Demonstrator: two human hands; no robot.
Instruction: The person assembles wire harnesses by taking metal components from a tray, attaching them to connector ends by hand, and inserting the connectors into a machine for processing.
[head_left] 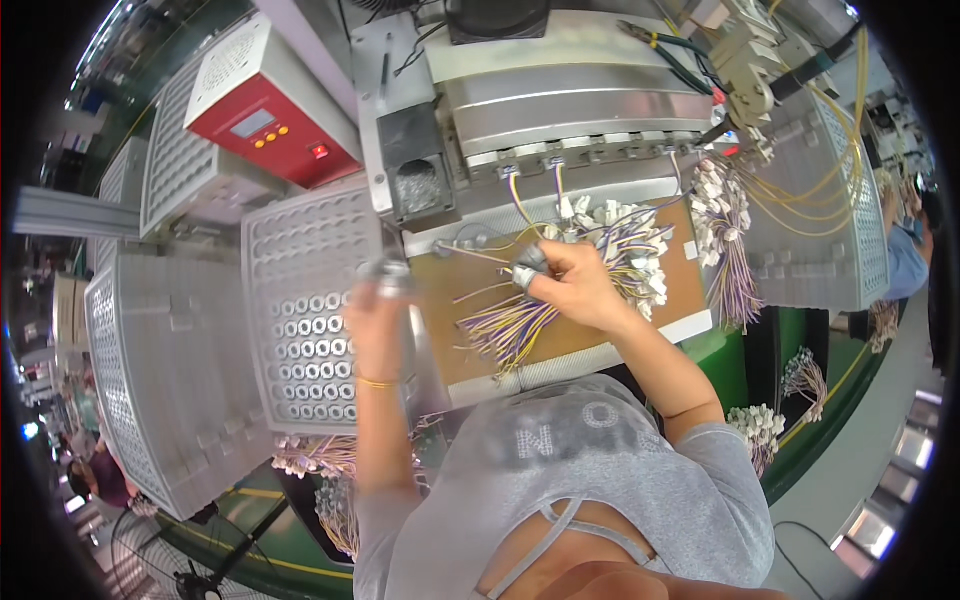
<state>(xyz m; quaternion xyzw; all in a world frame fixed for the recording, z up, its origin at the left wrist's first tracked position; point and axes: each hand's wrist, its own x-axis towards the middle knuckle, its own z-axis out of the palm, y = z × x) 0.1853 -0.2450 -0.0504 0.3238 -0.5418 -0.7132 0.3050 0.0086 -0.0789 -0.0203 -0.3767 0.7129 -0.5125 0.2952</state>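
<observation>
My left hand (375, 315) is smeared by motion over the right edge of a translucent tray (262, 345). Grey coverings show at its fingertips, but what it holds cannot be made out. Several round metallic parts (318, 350) fill the tray's nearer cells. My right hand (580, 290), also with grey finger coverings, is closed in a pinch above a brown board (550, 355). A thin cable (475, 252) runs leftward from its fingertips. Under and beside that hand lies a bundle of yellow, purple and white wires (505, 330) with white connectors (635, 250).
Behind the board stands a metal fixture (580, 110) with wires plugged in. A red and white control box (275, 110) is at back left, pliers (670, 55) at back right. Stacked trays (170, 360) stand left; another harness bundle (728, 240) hangs right. A fan (190, 570) is at lower left.
</observation>
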